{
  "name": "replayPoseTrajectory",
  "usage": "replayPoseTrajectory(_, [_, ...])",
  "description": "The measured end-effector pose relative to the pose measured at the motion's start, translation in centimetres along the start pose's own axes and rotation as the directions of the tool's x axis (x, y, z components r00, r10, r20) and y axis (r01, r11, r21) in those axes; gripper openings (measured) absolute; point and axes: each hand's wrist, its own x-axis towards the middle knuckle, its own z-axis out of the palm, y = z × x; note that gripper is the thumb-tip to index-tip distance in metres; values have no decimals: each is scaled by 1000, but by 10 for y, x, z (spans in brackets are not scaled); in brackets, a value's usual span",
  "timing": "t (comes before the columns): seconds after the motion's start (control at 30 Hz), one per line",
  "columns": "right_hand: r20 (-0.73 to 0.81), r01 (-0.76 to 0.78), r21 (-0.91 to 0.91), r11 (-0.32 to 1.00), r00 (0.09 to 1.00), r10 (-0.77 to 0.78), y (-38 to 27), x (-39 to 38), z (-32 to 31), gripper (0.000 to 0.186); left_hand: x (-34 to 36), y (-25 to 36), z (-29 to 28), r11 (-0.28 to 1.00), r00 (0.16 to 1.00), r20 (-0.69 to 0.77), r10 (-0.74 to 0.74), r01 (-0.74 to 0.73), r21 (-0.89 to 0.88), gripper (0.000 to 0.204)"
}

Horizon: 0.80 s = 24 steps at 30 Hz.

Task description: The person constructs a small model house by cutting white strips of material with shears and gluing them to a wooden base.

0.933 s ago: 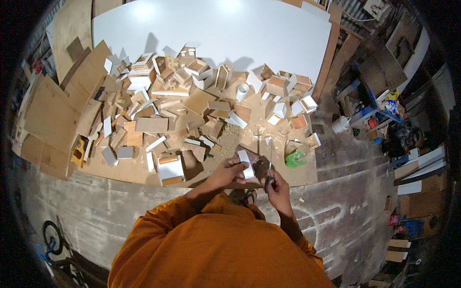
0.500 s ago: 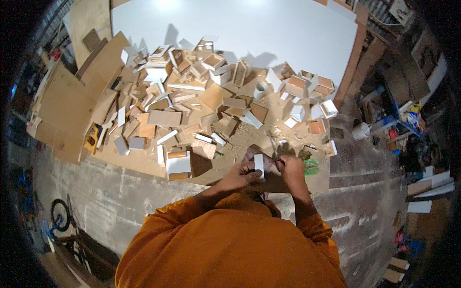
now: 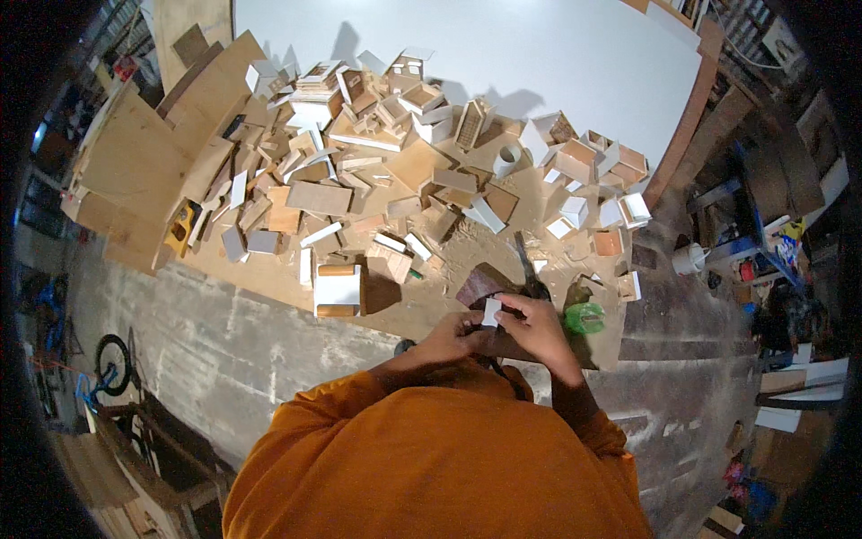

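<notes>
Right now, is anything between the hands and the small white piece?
No. The left hand and right hand both already pinch the small white piece directly, just in front of the chest. The green tape roll lies beside the right hand, not between.

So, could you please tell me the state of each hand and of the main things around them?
left hand: gripping the small white piece
right hand: also on that piece
green container: resting on the board beside the right hand
white-faced box: lying alone at the board's edge
tape roll: standing among the scraps
</notes>
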Motion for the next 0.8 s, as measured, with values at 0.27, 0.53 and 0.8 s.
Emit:
replayPoseTrajectory(0.27, [-59, -48, 167, 985, 997, 59, 13, -2, 12, 24, -16, 12, -9, 988, 993, -86, -76, 86, 128, 14])
replayPoseTrajectory(0.53, [12, -140, 341, 929, 989, 145, -3, 5, 29, 23, -45, 20, -27, 989, 975, -218, -47, 76, 126, 9])
replayPoseTrajectory(0.8, [-75, 106, 31, 994, 992, -104, -21, 23, 75, 22, -82, 27, -43, 942, 883, -357, 306, -226, 248, 6])
